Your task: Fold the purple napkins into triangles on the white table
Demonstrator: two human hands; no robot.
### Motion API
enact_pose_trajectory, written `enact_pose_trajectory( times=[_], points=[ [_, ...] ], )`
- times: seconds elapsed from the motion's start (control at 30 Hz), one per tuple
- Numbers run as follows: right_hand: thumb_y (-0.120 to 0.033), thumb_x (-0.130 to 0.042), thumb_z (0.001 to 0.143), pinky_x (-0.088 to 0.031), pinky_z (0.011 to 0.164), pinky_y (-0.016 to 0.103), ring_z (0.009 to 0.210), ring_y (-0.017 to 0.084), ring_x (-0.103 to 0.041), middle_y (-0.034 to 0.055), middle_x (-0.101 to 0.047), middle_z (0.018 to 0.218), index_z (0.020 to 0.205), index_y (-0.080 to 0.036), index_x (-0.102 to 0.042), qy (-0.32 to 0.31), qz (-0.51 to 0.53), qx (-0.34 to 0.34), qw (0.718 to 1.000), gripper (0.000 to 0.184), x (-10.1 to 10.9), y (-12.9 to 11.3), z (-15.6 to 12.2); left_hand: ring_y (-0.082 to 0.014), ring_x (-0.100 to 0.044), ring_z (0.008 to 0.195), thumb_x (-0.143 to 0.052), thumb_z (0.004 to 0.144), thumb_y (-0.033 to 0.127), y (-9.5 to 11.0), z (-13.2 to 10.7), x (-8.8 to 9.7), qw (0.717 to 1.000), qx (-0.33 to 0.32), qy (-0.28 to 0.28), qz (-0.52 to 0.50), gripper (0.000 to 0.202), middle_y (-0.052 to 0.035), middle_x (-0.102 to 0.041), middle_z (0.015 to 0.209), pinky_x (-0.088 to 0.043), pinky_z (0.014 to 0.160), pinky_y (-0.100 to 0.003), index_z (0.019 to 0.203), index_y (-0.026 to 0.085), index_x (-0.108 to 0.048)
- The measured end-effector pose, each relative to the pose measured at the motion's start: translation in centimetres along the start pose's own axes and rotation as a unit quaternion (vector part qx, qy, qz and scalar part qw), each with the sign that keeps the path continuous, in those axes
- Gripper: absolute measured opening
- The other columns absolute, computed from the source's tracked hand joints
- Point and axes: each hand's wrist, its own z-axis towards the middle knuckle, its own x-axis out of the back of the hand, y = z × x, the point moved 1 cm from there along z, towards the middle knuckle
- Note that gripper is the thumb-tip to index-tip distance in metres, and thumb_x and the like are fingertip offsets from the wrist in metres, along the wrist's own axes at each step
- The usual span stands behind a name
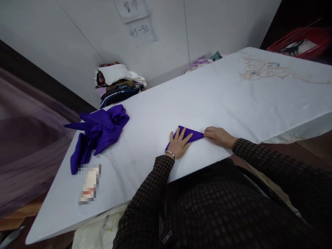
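A small folded purple cloth [193, 134] lies near the front edge of the white-covered table [207, 93]. My left hand [178, 143] rests flat on the cloth's left part, fingers spread. My right hand [219, 136] touches the cloth's right tip with its fingers curled together; whether it pinches the tip is unclear. A silver bracelet sits on my left wrist.
A heap of loose purple cloths [97, 133] lies at the table's left. A small blurred white object [89, 185] rests near the left front. A stack of folded fabrics [116, 84] stands by the wall. A red basket [301, 39] is at far right.
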Motion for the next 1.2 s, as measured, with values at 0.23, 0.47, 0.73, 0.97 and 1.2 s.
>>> enact_pose_trajectory(
  times=[0.23, 0.47, 0.73, 0.97, 1.2],
  points=[
    [-0.021, -0.040, 0.091, -0.049, 0.080, 0.036, 0.095, 0.021, -0.057, 0.0087, -0.063, 0.104, 0.099, -0.022, -0.068, -0.023, 0.093, -0.008, 0.995, 0.029, 1.2, 0.5, -0.6, -0.0326, -0.011, 0.141, -0.029, 0.092, 0.055, -0.4, 0.1, -0.2, 1.000, -0.006, -0.020, 0.003, 0.050, -0.0011, -0.023, 0.153, -0.012, 0.109, -0.061, 0.140, 0.041, -0.035],
    [-0.031, -0.042, 0.090, -0.048, 0.093, 0.043, 0.109, 0.022, -0.058, 0.0082, -0.062, 0.119, 0.112, -0.022, -0.063, 0.136, 0.144, -0.139, 0.970, 0.032, 2.1, -0.3, 0.4, -0.0318, -0.010, 0.141, -0.028, 0.092, 0.056, -0.3, 0.1, -0.2, 1.000, -0.005, -0.025, 0.007, 0.050, -0.0002, -0.022, 0.154, -0.012, 0.109, -0.061, 0.139, 0.041, -0.035],
    [-0.057, -0.035, 0.090, -0.021, 0.110, 0.054, 0.140, 0.030, -0.015, 0.0171, -0.024, 0.151, 0.144, -0.011, -0.030, 0.030, 0.054, -0.097, 0.993, 0.071, -1.9, -6.7, 6.2, -0.0342, -0.009, 0.141, -0.035, 0.091, 0.053, -0.4, 0.0, -0.3, 1.000, -0.012, -0.023, -0.001, 0.053, -0.0032, -0.022, 0.154, -0.012, 0.108, -0.063, 0.141, 0.037, -0.033],
    [-0.064, -0.029, 0.089, -0.022, 0.112, 0.047, 0.140, 0.029, -0.018, 0.0177, -0.025, 0.150, 0.146, -0.007, -0.023, -0.018, 0.002, -0.090, 0.996, 0.081, -4.6, -5.6, 4.7, -0.0354, -0.010, 0.141, -0.043, 0.089, 0.046, 0.0, -0.3, -0.1, 1.000, -0.010, -0.012, 0.004, 0.052, -0.0050, -0.025, 0.153, -0.013, 0.107, -0.065, 0.139, 0.034, -0.039],
    [-0.064, -0.028, 0.089, -0.023, 0.110, 0.048, 0.140, 0.030, -0.018, 0.0182, -0.026, 0.149, 0.147, -0.009, -0.022, -0.015, -0.036, -0.063, 0.997, 0.080, -4.8, -5.4, 4.0, -0.0301, -0.007, 0.142, -0.042, 0.084, 0.058, 0.1, -1.5, -0.7, 0.998, 0.069, 0.006, -0.003, 0.077, -0.0101, -0.018, 0.154, -0.010, 0.110, -0.061, 0.147, 0.018, -0.021]
  ],
)
